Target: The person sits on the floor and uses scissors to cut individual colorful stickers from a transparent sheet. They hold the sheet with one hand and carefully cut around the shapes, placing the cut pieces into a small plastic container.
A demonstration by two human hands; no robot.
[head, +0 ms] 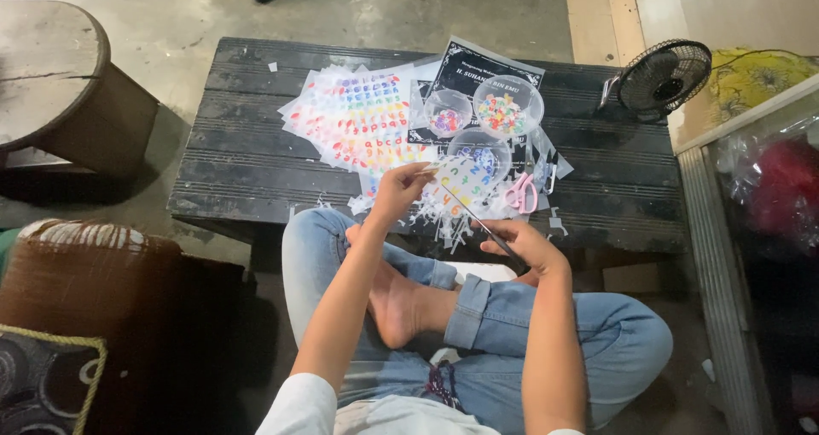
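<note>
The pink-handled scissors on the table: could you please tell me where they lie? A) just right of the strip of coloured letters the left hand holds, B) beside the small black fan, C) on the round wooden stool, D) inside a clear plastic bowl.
A: the pink-handled scissors lie on the black slatted table, right of the letter strip pinched by the left hand.

The right hand point(522, 246) hides the dark scissors' point(499, 240) handles.

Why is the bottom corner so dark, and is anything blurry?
Head view: light falls on the dark wooden table and the colourful letter sheets; the lower left lies in shadow. The left hand and right hand look slightly soft. Edges bend like a wide lens.
</note>
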